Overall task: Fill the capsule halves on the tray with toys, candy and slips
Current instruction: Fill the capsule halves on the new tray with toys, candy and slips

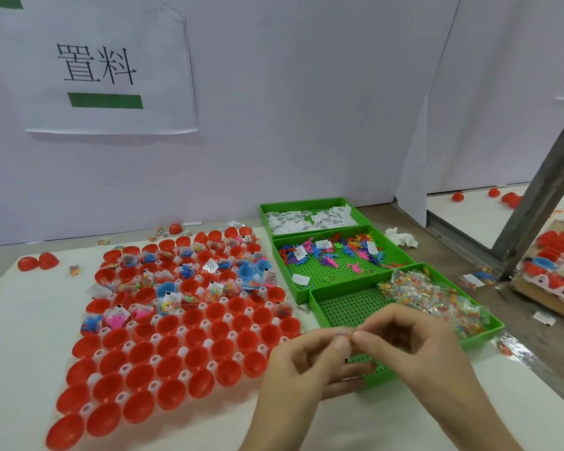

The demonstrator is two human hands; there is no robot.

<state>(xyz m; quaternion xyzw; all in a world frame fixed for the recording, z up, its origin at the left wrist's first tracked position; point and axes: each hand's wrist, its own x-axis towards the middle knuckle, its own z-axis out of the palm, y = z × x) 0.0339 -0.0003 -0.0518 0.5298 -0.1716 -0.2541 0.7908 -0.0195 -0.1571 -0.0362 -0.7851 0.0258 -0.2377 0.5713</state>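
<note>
Just right of the tray [128, 346], by its near corner, left hand [306, 362] and right hand [414, 346] meet, both pinching one small thin piece [343, 335]; slip or candy packet, cannot tell. Likely weightless, floppy, slippery: hold by an edge. Further right of tray, green bins [349, 307] hold slips [310, 219], toys [332, 252], candy packets [437, 297]. Tray's near capsule halves [170, 366] are empty.

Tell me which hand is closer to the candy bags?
Right. The right hand is over the green bin, just before the candy bags; the left hand is farther left, beside the capsule tray. Both pinch a small item.
</note>
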